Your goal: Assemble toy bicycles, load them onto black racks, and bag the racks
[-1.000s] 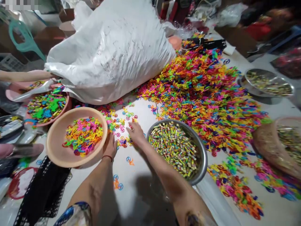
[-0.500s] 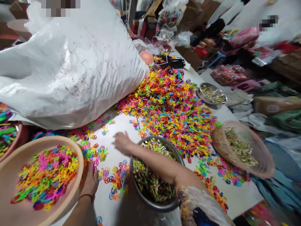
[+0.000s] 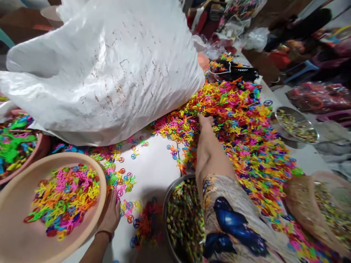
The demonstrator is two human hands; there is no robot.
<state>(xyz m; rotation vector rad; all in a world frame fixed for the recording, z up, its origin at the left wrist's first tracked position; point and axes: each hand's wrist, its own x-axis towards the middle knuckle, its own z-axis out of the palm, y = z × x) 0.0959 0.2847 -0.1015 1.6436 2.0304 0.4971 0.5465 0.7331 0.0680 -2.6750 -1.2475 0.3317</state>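
Observation:
My left hand (image 3: 110, 216), with a dark band at the wrist, rests against the outer side of a peach basin (image 3: 103, 182). Its visible fingers lie stretched out, some partly hidden by the rim. Inside the basin are many small bright plastic bicycle-shaped pieces (image 3: 68, 193). My right hand (image 3: 205, 121) reaches out over a large heap of the same pieces (image 3: 246, 135), fingers apart and touching the heap; its fingertips are blurred. Under my right forearm stands a metal bowl (image 3: 168, 193) of small greenish-yellow pieces, partly covered by my patterned sleeve.
A big white sack (image 3: 123, 80) leans over the back left of the white table (image 3: 153, 160). At far left is a pink tub (image 3: 41, 153) of coloured parts. A metal dish (image 3: 315, 137) and a tilted pink basket (image 3: 298, 204) hold small pieces at right.
My right hand has moved forward from the bare tabletop onto the heap. The view has shifted, and my left hand stays beside the basin.

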